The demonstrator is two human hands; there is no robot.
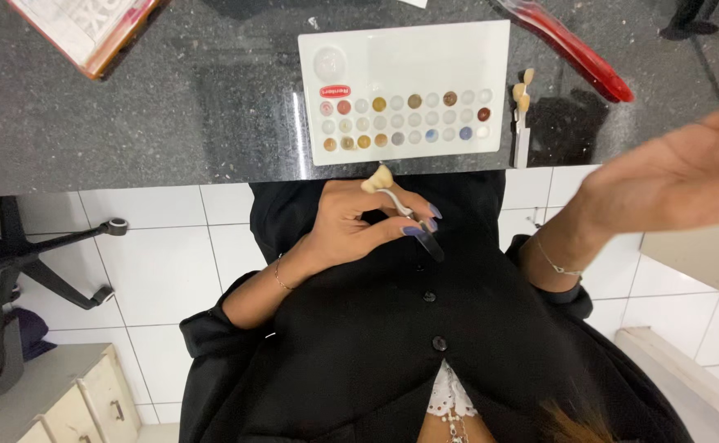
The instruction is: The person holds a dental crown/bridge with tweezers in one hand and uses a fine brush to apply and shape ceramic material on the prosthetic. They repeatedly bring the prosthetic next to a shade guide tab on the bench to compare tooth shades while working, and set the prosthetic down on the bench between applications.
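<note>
A tooth-shaped shade tab [378, 179] on a thin stick is pinched between the fingers of the left hand [358, 223], just below the edge of the dark counter [130, 107]. Directly above it, a white palette [405, 49] with small wells of colour is laid on the counter. More shade tabs [522, 94] are set just beside the palette. The right hand [679, 176] is raised to the side; its grip cannot be told.

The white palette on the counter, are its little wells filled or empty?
Partly filled: the white palette shows brown, red, yellow and blue dabs in many wells; others look blank.
</note>
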